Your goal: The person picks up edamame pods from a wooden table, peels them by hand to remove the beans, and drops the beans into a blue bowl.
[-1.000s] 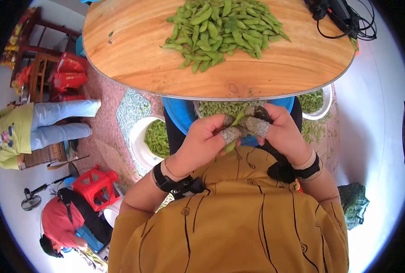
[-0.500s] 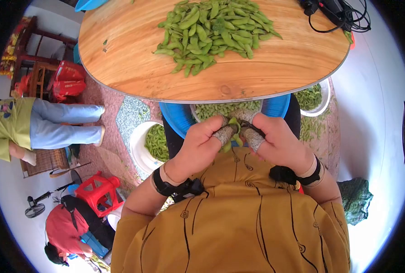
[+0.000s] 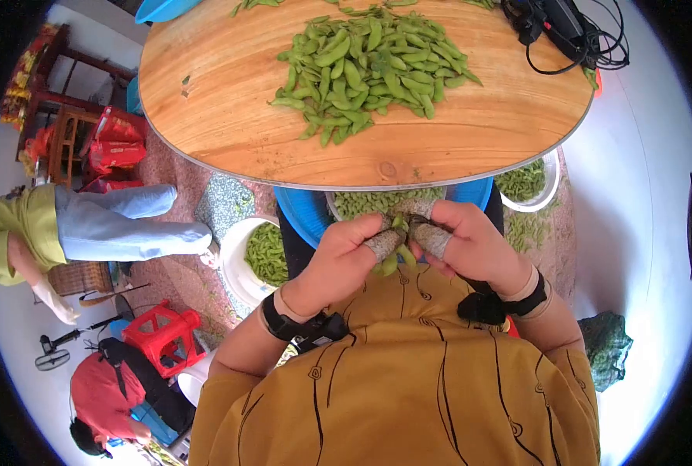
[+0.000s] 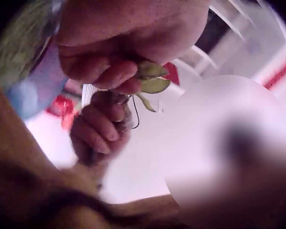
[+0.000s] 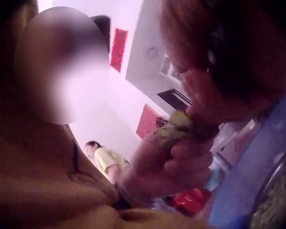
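A: Please, where are the soybean pods [image 3: 385, 264] that are being handled?
B: They are between the two hands, in front of the mustard shirt [image 3: 396, 373] and at the near side of the blue basin [image 3: 299, 217].

A: And how is the grip?
B: The left hand [image 3: 334, 260] has its fingers curled and pinches the pods; in the left wrist view their green ends come out beside the fingers. The right hand [image 3: 478, 245] pinches at the same place, with fingertips close to those of the left. Which finger presses which pod, I cannot tell. Grey wrapping covers some fingertips of both.

A: What is around the hands?
B: Just beyond them, a container of green beans [image 3: 381, 203] sits within the blue basin. A white bucket [image 3: 237, 268] with pods stands on the left, and a white tub [image 3: 552, 186] with green pieces on the right.

A: And farther?
B: On the wooden table [image 3: 214, 101] lies a pile of pods [image 3: 377, 70], with a black cable [image 3: 614, 54] near the right edge. On the left side are a red stool [image 3: 159, 334] and two other people.
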`<state>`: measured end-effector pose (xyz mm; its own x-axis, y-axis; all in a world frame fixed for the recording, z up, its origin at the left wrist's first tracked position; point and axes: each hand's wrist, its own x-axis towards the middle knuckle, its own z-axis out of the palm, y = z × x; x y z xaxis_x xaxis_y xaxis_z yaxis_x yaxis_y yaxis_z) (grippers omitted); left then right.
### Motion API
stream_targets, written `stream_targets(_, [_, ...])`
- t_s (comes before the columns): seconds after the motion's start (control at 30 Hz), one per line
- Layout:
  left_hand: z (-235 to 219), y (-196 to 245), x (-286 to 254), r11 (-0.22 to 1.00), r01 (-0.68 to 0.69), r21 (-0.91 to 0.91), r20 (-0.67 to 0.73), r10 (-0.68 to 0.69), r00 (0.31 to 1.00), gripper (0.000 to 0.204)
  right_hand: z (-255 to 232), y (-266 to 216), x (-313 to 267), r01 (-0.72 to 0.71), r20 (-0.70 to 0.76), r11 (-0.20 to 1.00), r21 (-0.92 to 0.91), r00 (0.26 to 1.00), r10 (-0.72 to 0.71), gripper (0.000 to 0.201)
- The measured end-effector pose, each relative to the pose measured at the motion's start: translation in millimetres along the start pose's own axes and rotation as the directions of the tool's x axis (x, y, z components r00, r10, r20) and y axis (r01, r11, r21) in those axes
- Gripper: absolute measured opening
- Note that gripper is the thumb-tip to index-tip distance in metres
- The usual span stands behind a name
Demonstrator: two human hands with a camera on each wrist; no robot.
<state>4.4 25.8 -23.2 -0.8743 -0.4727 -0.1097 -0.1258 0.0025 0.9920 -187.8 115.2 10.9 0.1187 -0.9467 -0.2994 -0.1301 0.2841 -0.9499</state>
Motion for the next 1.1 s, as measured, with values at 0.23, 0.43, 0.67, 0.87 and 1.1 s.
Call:
stream_targets(0.23, [-1.0,-8.1,-0.7,0.171,0.379,-0.909,0.364,-0.114,0.924,0.021,2.9,8.6,9.0,0.187,-0.023,0.981,0.057,0.982,-0.186,0.034])
stream_targets(0.43, [-41.7,-0.1,-25.9,0.858,0.461,-0.226,0.036,-0.466,0.884,0.021,-2.5,-5.1,20.5,0.313,0.012,0.64,-0.702,0.904,-0.428,0.029])
stream_targets(0.67, [-68.7,-39.0,-103.5,0.148,0.558,0.816,-0.532,-0.184,0.827,0.031,3.9,-29.0,89.5,0.151,-0.29,0.543,-0.826,0.713,-0.639,0.027])
stream_targets(0.87, [-51.7,-7.8,-65.9,0.629,0.283,0.724,-0.437,0.102,0.894,0.036,-4.1,-20.2,94.6,0.196,-0.328,0.604,-0.772,0.692,-0.644,0.022])
stream_targets(1.1, [-20.9,40.9,9.4,0.65,-0.051,0.758,-0.329,0.448,0.831,0.022,-14.3,-16.1,49.5,0.109,-0.271,0.967,-0.229,0.947,-0.171,0.023])
